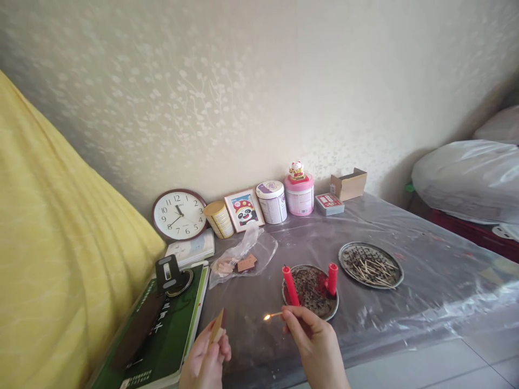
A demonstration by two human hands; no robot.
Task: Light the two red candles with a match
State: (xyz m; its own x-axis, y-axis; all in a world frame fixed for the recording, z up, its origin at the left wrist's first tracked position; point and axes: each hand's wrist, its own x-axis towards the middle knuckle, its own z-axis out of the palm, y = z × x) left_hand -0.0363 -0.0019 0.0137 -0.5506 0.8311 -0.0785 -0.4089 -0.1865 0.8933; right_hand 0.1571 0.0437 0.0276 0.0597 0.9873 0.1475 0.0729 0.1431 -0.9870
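Note:
My right hand (310, 335) pinches a burning match (275, 315), its flame at the left end. In my left hand (206, 351) is a small matchbox (218, 327), gripped between thumb and fingers. Just beyond the right hand lies a round metal tray (312, 283) with dark residue on it. Two red candles stand on that tray: the left candle (290, 286) is taller and leans, and the right candle (332, 279) is shorter. I see no flame on either candle. Farther right, a second round tray (399, 278) holds many used matchsticks (375, 272).
A clear plastic bag (265, 246) with small boxes lies behind the hands. Along the wall stand a clock (179, 214), a panda picture (245, 210), several tins and a cardboard box (349, 185). Yellow cloth (60, 259) hangs at left, above a green book (162, 335).

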